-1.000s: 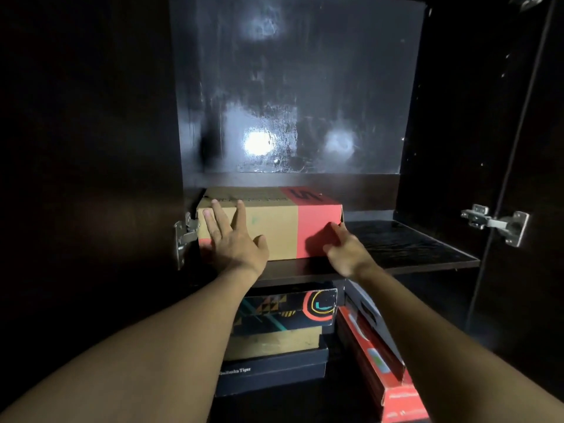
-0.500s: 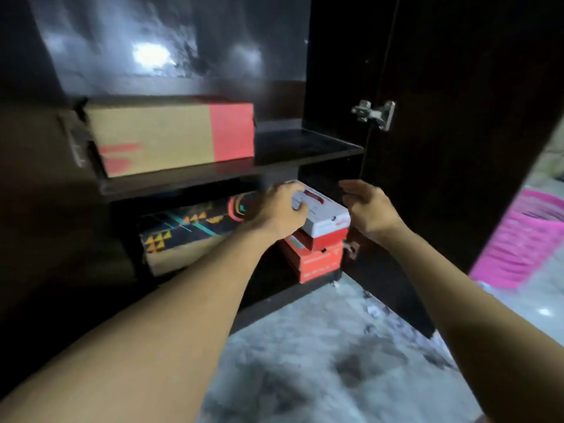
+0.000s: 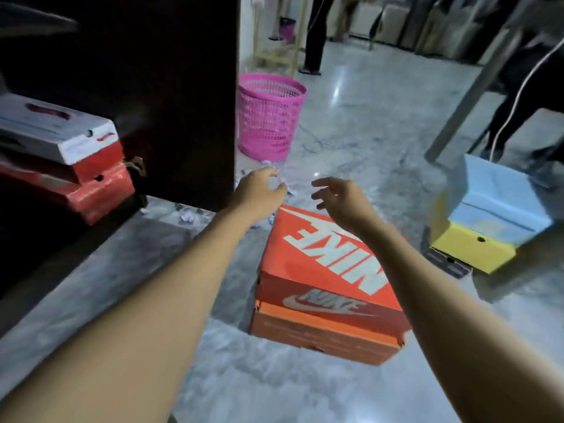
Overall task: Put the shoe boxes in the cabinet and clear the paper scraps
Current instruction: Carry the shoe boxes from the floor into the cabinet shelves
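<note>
Here, both arms are reaching out over the orange box (image 3: 323, 279), which is lying flat on the grey floor (image 3: 259, 386) just right of the open cabinet (image 3: 171, 96). The left hand (image 3: 259, 190) is hovering past the box's far-left corner w/ fingers loosely curled round nothing; the right hand (image 3: 338, 199) is hanging over the far edge, fingers spread and empty. Judged: both are lining up to clasp the box by its two sides, as a wide lid needs two palms.

Box: matte cardboard, rectangular, white lettering on the lid, paler orange base showing under the lid's rim. Inside the cabinet, at left, a white-lidded box (image 3: 52, 129) is sitting on a red box (image 3: 91, 190), stacked flat to save shelf room. A blue box (image 3: 500, 203) on a yellow box (image 3: 476, 245) is waiting at right, well apart. Paper scraps (image 3: 187, 216), crumpled and white, are lying by the cabinet door's foot and near the pink basket (image 3: 268, 117), an open plastic mesh tub, prob. meant for them. Floor: glossy, marbled stone.
</note>
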Demonstrator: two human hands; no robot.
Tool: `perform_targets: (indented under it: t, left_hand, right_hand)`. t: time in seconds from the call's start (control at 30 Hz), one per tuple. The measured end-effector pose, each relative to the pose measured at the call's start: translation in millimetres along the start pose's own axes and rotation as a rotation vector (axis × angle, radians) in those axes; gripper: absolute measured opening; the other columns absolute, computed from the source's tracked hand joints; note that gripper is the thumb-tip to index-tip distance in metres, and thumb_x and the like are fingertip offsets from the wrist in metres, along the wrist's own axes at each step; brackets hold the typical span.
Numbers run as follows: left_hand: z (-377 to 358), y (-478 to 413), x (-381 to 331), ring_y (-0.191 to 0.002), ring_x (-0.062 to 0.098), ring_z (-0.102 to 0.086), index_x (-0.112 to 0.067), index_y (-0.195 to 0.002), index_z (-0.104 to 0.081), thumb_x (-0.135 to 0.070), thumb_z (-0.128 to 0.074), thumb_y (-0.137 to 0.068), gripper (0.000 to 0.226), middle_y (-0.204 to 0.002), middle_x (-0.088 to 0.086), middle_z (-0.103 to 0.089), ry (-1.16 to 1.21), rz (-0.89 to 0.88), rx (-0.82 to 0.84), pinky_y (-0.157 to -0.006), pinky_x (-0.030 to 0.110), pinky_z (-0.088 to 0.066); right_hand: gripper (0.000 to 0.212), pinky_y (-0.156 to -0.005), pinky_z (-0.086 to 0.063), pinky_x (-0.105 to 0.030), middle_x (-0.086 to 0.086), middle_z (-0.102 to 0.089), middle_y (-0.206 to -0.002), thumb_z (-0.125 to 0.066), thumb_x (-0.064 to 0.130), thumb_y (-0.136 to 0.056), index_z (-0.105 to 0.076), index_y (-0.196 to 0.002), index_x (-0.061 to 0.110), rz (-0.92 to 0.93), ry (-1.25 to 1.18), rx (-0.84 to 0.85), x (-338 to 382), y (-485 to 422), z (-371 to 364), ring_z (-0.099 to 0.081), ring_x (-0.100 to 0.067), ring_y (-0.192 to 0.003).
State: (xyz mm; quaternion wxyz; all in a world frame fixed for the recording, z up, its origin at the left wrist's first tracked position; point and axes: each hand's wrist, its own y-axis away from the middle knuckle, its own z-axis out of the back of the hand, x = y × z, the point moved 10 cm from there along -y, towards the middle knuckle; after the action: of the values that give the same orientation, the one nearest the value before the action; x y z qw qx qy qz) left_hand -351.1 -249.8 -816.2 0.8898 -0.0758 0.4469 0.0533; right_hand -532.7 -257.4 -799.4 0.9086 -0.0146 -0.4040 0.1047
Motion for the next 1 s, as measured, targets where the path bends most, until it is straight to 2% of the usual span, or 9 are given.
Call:
perform_targets:
  t: [0.1, 0.2, 0.33, 0.43, 0.63, 0.77, 0.87, 0.93, 1.0]
  left_hand:
    - [-59, 20, 19, -0.127, 0.027, -0.051, -0.025, -0.138, -0.05, -0.045, -0.059, -0.087, 0.055, -0.139, 0.007, -0.052, -0.02, 0.111, 0.041, -0.102, 0.035, -0.044]
    - [-93, 47, 57, -0.129, 0.032, -0.043, -0.031, -0.144, -0.035, -0.053, -0.058, -0.084, 0.068, -0.14, 0.008, -0.042, -0.1, 0.26, 0.045, -0.103, 0.045, -0.043]
    - [-108, 74, 101, -0.113, 0.028, -0.059, -0.03, -0.136, -0.042, -0.065, -0.061, -0.075, 0.073, -0.129, 0.0, -0.058, -0.039, 0.373, 0.065, -0.093, 0.041, -0.051]
    - [-106, 77, 112, -0.098, 0.024, -0.064, -0.027, -0.121, -0.058, -0.07, -0.065, -0.07, 0.068, -0.116, -0.001, -0.067, 0.041, 0.443, 0.037, -0.083, 0.034, -0.053]
    - [-100, 76, 118, -0.087, 0.023, -0.064, -0.022, -0.114, -0.066, -0.059, -0.067, -0.079, 0.051, -0.106, 0.001, -0.07, 0.104, 0.477, -0.019, -0.073, 0.03, -0.05]
    - [-90, 80, 127, -0.074, 0.019, -0.063, -0.021, -0.105, -0.066, -0.05, -0.06, -0.087, 0.035, -0.095, 0.002, -0.069, 0.186, 0.532, -0.089, -0.059, 0.027, -0.047]
    - [-89, 83, 136, -0.081, 0.025, -0.067, -0.019, -0.09, -0.068, -0.047, -0.059, -0.087, 0.03, -0.092, 0.004, -0.07, 0.292, 0.594, -0.133, -0.075, 0.034, -0.056]
    - [-91, 89, 141, -0.083, 0.027, -0.067, -0.02, -0.077, -0.063, -0.052, -0.056, -0.087, 0.033, -0.09, 0.006, -0.07, 0.339, 0.649, -0.132, -0.084, 0.039, -0.056]
    - [-103, 98, 147, -0.082, 0.027, -0.069, -0.021, -0.084, -0.064, -0.058, -0.055, -0.086, 0.039, -0.09, 0.006, -0.072, 0.443, 0.701, -0.074, -0.085, 0.044, -0.056]
  right_hand:
    - [0.035, -0.064, -0.053, -0.027, -0.009, -0.074, -0.102, -0.052, 0.016, -0.09, -0.063, -0.122, 0.021, -0.166, 0.093, -0.008, -66, 22, 11, -0.07, -0.022, -0.077]
    - [0.051, -0.093, -0.051, -0.038, -0.01, -0.061, -0.131, -0.057, 0.034, -0.09, -0.049, -0.139, 0.023, -0.351, 0.264, 0.073, -126, 40, 6, -0.06, -0.03, -0.114]
    - [0.079, -0.112, -0.027, -0.059, -0.017, -0.032, -0.152, -0.057, 0.063, -0.079, -0.035, -0.146, 0.027, -0.601, 0.542, 0.14, -190, 72, 14, -0.029, -0.04, -0.14]
    - [0.108, -0.11, -0.023, -0.067, -0.017, -0.011, -0.16, -0.053, 0.089, -0.056, -0.027, -0.146, 0.035, -0.774, 0.443, 0.081, -226, 95, 19, -0.016, -0.047, -0.144]
    - [0.09, -0.103, -0.041, -0.052, -0.017, -0.038, -0.143, -0.06, 0.076, -0.07, -0.035, -0.143, 0.028, -0.617, 0.354, -0.082, -219, 86, 33, -0.042, -0.04, -0.13]
    - [0.072, -0.1, -0.047, -0.041, -0.014, -0.053, -0.139, -0.063, 0.056, -0.082, -0.045, -0.141, 0.019, -0.487, -0.049, -0.348, -236, 98, 55, -0.055, -0.03, -0.121]
    - [0.063, -0.1, -0.048, -0.042, -0.011, -0.056, -0.137, -0.061, 0.053, -0.088, -0.047, -0.139, 0.019, -0.515, -0.276, -0.461, -259, 123, 62, -0.057, -0.025, -0.117]
    - [0.061, -0.095, -0.052, -0.043, -0.008, -0.06, -0.133, -0.06, 0.058, -0.086, -0.05, -0.136, 0.024, -0.538, -0.33, -0.415, -273, 135, 53, -0.061, -0.023, -0.111]
    - [0.07, -0.091, -0.056, -0.044, -0.002, -0.061, -0.132, -0.059, 0.067, -0.079, -0.05, -0.138, 0.03, -0.53, -0.343, -0.322, -276, 140, 40, -0.063, -0.022, -0.109]
